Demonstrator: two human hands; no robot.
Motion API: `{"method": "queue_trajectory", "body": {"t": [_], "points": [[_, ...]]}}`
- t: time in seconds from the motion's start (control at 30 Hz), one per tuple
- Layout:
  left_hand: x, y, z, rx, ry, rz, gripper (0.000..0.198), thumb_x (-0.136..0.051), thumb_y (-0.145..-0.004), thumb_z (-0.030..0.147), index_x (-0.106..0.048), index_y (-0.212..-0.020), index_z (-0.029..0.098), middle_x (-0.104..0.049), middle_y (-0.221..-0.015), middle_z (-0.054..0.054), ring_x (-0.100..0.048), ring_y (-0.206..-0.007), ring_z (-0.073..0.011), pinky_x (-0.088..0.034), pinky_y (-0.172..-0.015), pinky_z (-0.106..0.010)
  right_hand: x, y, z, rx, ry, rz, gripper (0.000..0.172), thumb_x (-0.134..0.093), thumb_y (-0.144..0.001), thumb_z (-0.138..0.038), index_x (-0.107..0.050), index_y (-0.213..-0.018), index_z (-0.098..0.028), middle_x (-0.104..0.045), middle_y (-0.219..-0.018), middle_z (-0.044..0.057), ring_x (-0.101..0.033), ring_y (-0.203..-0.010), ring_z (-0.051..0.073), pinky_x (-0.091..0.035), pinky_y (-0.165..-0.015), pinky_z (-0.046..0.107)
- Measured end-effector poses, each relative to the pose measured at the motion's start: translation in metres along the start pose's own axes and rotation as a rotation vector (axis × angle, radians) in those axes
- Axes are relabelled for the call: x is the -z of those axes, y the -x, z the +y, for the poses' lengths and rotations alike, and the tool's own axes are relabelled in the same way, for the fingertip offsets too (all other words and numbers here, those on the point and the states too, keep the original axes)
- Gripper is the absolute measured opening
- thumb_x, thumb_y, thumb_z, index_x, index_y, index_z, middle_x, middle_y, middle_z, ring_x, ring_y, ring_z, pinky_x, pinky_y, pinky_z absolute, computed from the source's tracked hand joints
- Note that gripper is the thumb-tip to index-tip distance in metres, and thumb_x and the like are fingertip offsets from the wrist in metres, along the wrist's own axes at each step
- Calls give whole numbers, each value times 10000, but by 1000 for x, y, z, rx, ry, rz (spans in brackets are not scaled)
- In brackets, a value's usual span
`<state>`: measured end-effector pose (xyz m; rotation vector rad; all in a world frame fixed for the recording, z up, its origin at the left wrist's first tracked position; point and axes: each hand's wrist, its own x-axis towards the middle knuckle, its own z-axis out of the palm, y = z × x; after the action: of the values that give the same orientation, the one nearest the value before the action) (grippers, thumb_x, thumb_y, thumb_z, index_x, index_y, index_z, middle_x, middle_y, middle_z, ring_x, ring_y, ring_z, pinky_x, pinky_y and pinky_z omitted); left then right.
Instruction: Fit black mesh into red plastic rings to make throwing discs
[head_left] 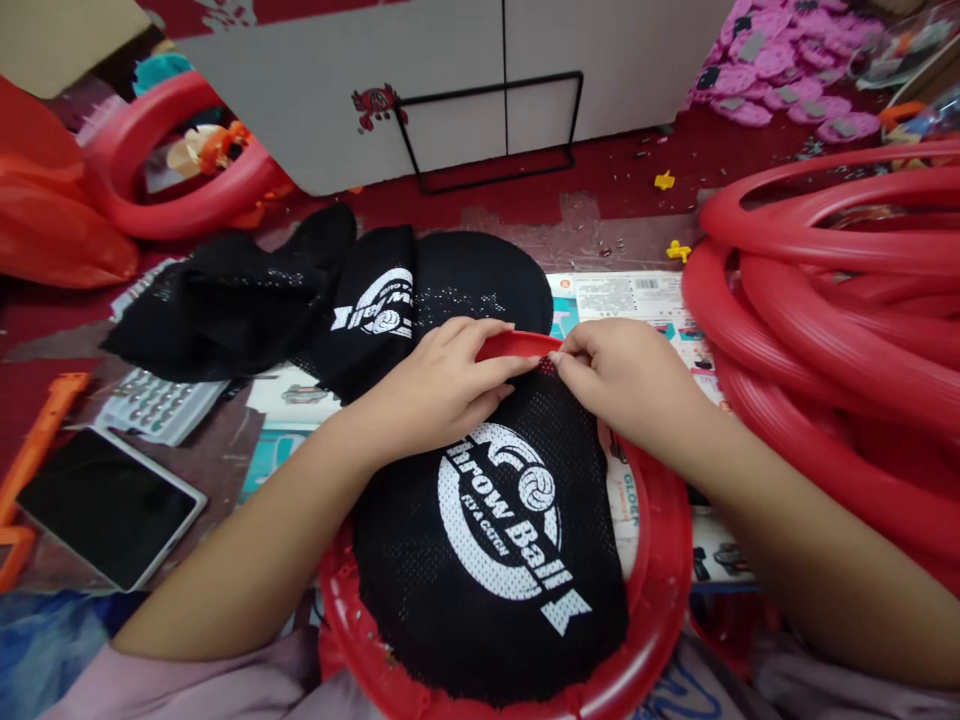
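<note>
A black mesh cloth (420, 570) with a white "Throw Ball" print lies over a red plastic ring (664, 560) close to my body. At the ring's far side, my left hand (469, 380) pinches the red rim and the cloth edge, its fingers pressed along them. Just to the right, my right hand (619, 370) grips the same edge between thumb and forefinger. More black printed cloths (480, 270) lie beyond my left hand, partly folded over each other.
Red rings (825, 400) are piled at the right. At the left are a tablet (109, 505), a calculator (161, 405), an orange tool (45, 440) and another red ring (180, 215). A white cabinet (450, 60) stands behind, with pink pieces (780, 60) beside it.
</note>
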<state>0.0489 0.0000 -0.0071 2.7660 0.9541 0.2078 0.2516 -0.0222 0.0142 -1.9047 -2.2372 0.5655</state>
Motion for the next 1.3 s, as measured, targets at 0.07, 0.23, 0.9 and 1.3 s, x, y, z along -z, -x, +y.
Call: {"method": "queue_trajectory", "body": {"t": [0.07, 0.23, 0.9, 1.3], "points": [[0, 0, 0, 5, -7, -10, 359, -442, -922, 246, -606, -1241, 237, -471, -1339, -148, -458, -1211, -294, -401, -1017, -504, 1, 0, 0, 8, 13, -7, 232, -465, -862, -189, -685, -798, -148, -667, -733, 51, -562, -663, 157, -324, -607, 259], [0, 0, 0, -5, -39, -14, 367, -452, -912, 238, -586, -1253, 211, -471, -1321, -158, -456, -1203, -293, -399, -1017, -494, 3, 5, -3, 28, 96, -41, 245, -445, -894, -210, -675, -836, -149, -687, -820, 77, -601, -748, 189, -328, -626, 274], [5, 3, 5, 363, -7, 169, 426, -460, -903, 198, -441, -1326, 148, -589, -1249, -125, -568, -1130, -262, -463, -968, -423, 3, 21, -12, 75, 214, -2, 210, -446, -876, -164, -562, -1050, -138, -692, -910, 106, -643, -804, 242, -347, -587, 289], [26, -28, 3, 140, 294, 1, 181, -551, -855, 249, -692, -923, 158, -602, -1207, -102, -567, -1141, -223, -445, -1000, -393, 12, 17, -5, 88, 58, 8, 198, -452, -887, -194, -642, -849, -157, -684, -823, 72, -607, -750, 199, -337, -630, 287]]}}
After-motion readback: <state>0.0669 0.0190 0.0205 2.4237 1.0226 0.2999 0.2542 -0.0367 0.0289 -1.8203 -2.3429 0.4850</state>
